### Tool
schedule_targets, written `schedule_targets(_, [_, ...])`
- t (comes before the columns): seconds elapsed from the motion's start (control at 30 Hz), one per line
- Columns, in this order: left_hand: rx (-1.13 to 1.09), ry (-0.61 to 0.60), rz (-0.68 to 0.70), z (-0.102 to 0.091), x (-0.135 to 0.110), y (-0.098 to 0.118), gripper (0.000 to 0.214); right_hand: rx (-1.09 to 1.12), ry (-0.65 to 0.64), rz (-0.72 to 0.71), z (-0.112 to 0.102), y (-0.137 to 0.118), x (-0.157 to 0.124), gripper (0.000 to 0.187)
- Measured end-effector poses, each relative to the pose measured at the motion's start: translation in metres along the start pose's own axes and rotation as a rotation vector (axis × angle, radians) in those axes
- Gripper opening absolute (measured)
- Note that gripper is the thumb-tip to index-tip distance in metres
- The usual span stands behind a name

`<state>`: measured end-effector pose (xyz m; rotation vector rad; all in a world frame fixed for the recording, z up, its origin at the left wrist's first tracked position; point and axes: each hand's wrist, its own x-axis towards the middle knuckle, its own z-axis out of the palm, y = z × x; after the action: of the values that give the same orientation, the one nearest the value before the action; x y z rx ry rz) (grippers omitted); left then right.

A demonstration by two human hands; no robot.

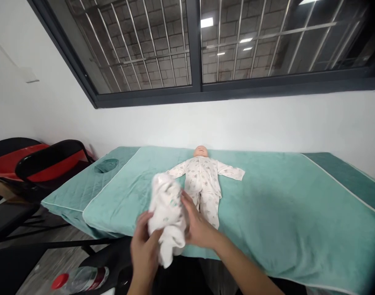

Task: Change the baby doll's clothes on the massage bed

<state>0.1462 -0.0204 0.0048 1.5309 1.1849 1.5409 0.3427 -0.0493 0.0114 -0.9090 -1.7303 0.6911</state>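
Both hands hold up a bunched white baby garment with a small print, just over the near edge of the bed. My left hand grips its lower part from below, fingers closed on the cloth. My right hand clasps its right side. Behind the garment a baby doll in a white printed sleepsuit lies on its back on the teal blanket, arms spread, head toward the wall.
The teal bed has a face hole at its left end and stands against a white wall under a barred window. Red and black chairs stand at left. A red-capped plastic bottle lies at bottom left.
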Motion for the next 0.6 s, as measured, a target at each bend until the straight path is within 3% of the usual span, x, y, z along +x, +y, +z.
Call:
schedule_targets(0.07, [-0.280, -0.283, -0.179, 0.032, 0.013, 0.017, 0.049, 0.093, 0.193, -0.016, -0.004, 0.003, 0.023, 0.108])
schedule_targets(0.13, [-0.348, -0.438, -0.151, 0.054, 0.020, 0.031, 0.049, 0.140, 0.410, -0.012, -0.020, 0.008, 0.038, 0.086])
schedule_targets(0.2, [-0.305, -0.516, -0.051, 0.065, 0.022, 0.039, 0.046, 0.084, 0.473, -0.064, -0.047, 0.010, 0.045, 0.070])
schedule_targets(0.33, [-0.221, -0.577, 0.021, 0.068, 0.017, 0.027, 0.039, -0.238, 0.455, -0.102, -0.118, -0.001, 0.032, 0.074])
schedule_targets(0.5, [-0.218, -0.528, -0.119, 0.068, 0.028, -0.020, 0.034, -0.668, 0.666, 0.088, -0.216, -0.008, -0.017, 0.074])
schedule_targets(0.6, [-0.221, -0.424, -0.150, 0.076, 0.053, -0.036, 0.033, -0.934, 0.719, 0.344, -0.250, 0.015, -0.057, 0.075])
